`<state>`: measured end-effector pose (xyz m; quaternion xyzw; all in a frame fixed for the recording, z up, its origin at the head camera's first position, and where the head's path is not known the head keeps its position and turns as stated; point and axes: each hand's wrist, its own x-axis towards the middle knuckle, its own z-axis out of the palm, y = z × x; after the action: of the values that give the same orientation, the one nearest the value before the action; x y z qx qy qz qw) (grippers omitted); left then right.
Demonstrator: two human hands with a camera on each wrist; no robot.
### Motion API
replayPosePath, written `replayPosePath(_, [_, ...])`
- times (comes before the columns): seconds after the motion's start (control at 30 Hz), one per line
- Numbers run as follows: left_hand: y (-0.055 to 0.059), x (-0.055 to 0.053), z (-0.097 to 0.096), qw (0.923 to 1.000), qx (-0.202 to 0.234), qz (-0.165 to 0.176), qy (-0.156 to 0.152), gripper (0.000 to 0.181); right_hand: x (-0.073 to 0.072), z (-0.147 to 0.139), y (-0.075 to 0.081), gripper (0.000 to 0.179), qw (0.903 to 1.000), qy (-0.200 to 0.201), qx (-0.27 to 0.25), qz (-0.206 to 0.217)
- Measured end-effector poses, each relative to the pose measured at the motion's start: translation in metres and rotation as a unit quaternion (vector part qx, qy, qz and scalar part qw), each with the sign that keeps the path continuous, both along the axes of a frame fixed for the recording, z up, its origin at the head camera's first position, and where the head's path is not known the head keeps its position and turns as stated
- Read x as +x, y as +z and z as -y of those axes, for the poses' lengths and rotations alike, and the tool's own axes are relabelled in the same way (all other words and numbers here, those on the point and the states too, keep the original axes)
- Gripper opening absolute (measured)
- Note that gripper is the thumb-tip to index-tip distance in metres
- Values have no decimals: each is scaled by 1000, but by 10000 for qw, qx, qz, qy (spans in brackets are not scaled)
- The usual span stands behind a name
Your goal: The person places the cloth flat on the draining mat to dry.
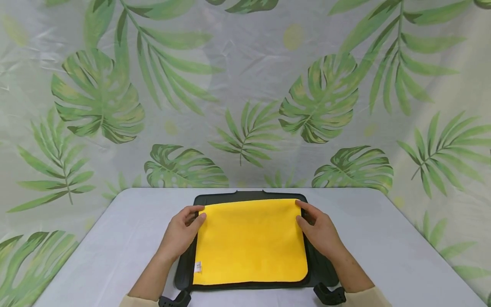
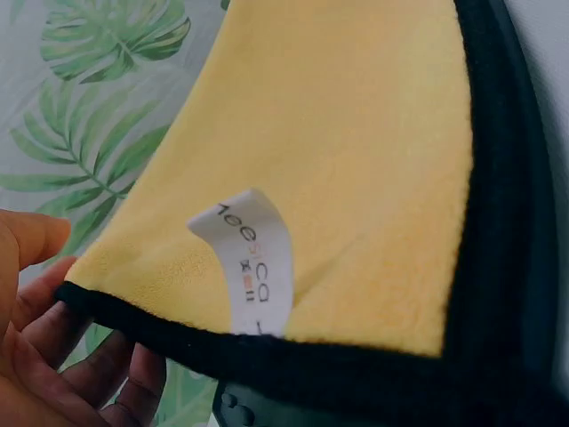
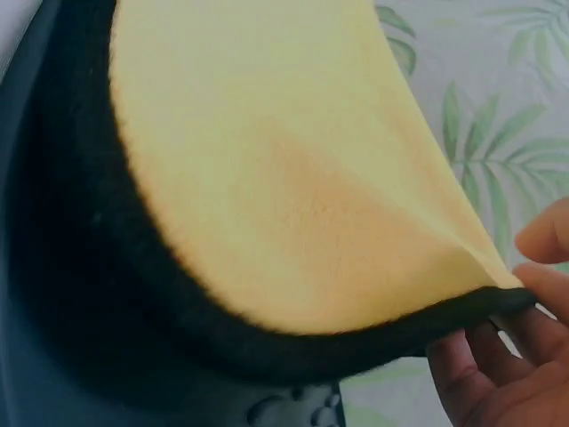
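Observation:
A yellow cloth with dark edging lies spread over a flat black tray-like item. Its white printed tag hangs near the left edge. At the cloth's far left corner, my left hand holds the edge with its fingertips; the other fingers are under the dark border. My right hand has the far right corner between its fingers in the same way, and its thumb stands off the cloth in the right wrist view. Most of the black item is hidden beneath the cloth.
Both things lie on a white-covered table. Behind it hangs a leaf-patterned curtain. A black band is on the left wrist and another black band is on the right.

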<state>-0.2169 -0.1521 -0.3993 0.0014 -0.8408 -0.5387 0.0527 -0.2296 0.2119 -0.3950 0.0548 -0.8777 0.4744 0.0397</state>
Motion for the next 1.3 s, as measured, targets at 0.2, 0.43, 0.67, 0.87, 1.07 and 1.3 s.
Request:
replayPosePath(0.2, [-2, 0, -2, 9998, -192, 105, 7, 28, -1, 1, -2, 31, 9991, -388, 128, 111])
replayPosePath(0.43, [-5, 1, 0, 9991, -283, 278, -157, 26, -2, -2, -6, 28, 9991, -175, 204, 340])
replayPosePath(0.67, [-4, 1, -1, 9982, -207, 253, -502, 47, 2, -1, -3, 49, 9984, 266, 248, 440])
replayPosePath(0.87, [-5, -1, -3, 9989, -230, 32, -411, 53, -1, -6, -4, 49, 9998, 45, 105, 143])
replayPosePath(1.07, [-12, 2, -4, 9950, -590, 387, -713, 54, -2, -8, -15, 45, 9971, 247, 453, 559])
replayPosePath(1.3, [-16, 0, -4, 9942, -672, 541, -645, 53, -6, -7, -21, 44, 9948, 276, 116, 971])
